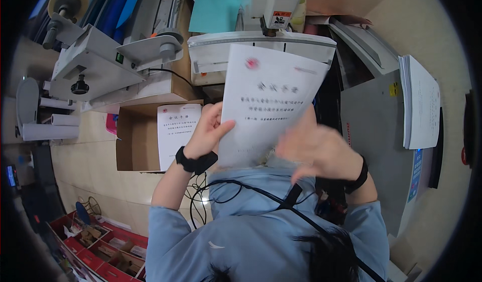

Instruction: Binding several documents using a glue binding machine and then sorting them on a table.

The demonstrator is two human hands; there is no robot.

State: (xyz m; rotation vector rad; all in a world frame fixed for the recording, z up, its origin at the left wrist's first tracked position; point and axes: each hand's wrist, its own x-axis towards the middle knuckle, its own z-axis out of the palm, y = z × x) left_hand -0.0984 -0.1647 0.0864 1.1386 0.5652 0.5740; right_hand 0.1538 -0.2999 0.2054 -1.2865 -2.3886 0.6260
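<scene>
A white printed booklet (271, 88) with a small red emblem and dark lettering on its cover is held up in front of my chest, tilted slightly. My left hand (208, 134) grips its left edge, thumb on the cover. Beside the booklet's lower right edge, my right hand (324, 149) is blurred by motion. Its thumb and fingers look spread apart, and I see nothing held in them. Both wrists wear black bands. Directly beyond the booklet stands a white machine (261, 38) with a curved front table, whose middle the booklet partly hides.
An open cardboard box (136, 149) on the left holds a similar booklet (178, 136). At upper left is a roller machine (100, 63). A stack of white booklets (420, 103) lies on a grey surface (371, 126) at right. Black cables (241, 183) cross my lap.
</scene>
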